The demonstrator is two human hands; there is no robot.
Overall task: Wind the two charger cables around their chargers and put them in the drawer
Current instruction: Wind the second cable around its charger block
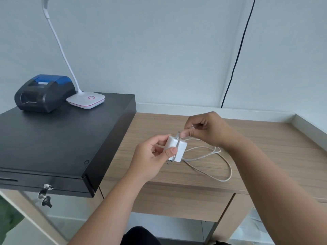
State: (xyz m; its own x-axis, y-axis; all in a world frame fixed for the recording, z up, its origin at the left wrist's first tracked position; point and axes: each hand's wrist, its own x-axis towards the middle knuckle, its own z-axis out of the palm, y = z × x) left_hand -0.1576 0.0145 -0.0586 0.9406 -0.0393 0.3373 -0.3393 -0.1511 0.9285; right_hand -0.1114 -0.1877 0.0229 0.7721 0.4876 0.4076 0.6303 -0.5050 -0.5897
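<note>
My left hand grips a white charger block above the wooden desk, thumb across its front. One turn of its white cable lies around the block. My right hand pinches the cable just above the block. The remaining cable trails in loose loops on the desk to the right. Only one charger is visible. A closed wooden drawer front sits under the desk edge.
A black cash drawer box with keys in its lock stands at the left, carrying a black and blue receipt printer and a white desk lamp. A black cord hangs down the wall.
</note>
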